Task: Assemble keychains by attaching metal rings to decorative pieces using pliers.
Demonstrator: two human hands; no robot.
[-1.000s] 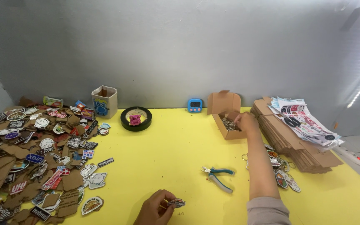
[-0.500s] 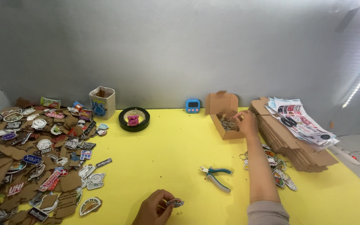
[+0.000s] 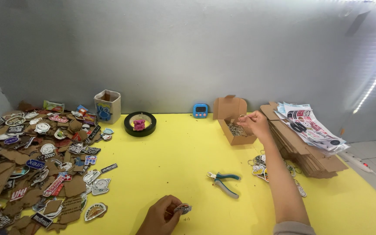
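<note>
Yellow table [image 3: 188, 148]: L hand [image 3: 162, 216] grips charm [image 3: 182, 209]; R hand [image 3: 252, 123] pinches ring [image 3: 241, 116] over box [image 3: 236, 126].

Table [image 3: 175, 156] bright yellow; pliers [image 3: 223, 181] w/ teal grips; timer [image 3: 200, 110] blue; tape roll [image 3: 140, 124] black, pink bit inside; box [image 3: 233, 117] plain brown cardboard.

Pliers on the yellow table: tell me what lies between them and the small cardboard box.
Nothing: in the head view, only bare yellow table separates the pliers from the cardboard box.
</note>
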